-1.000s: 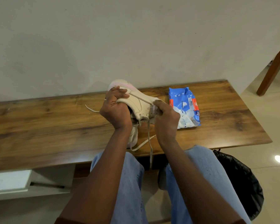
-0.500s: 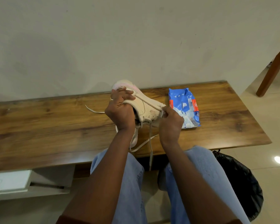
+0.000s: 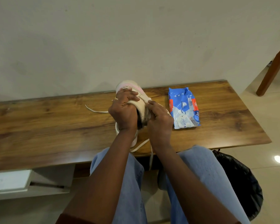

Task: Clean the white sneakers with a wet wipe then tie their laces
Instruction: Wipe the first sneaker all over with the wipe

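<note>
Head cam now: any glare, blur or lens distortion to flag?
Head view: one bright glare spot on the floor at right; wide-angle bowing curves the table edges; soft shadow on the wall; sneaker, left hand and right hand look sharp.

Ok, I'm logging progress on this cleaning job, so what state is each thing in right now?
White sneaker with pink toe: tipped up, held by both hands.
Flat white laces: untied, loose ends trailing.
Blue plastic wet-wipe pack: lying flat, flap looks closed.
Left hand: grips the sneaker.
Right hand: fingers pinch the sneaker's lace area.
Black plastic bin bag: on the floor, mouth not clear.
</note>
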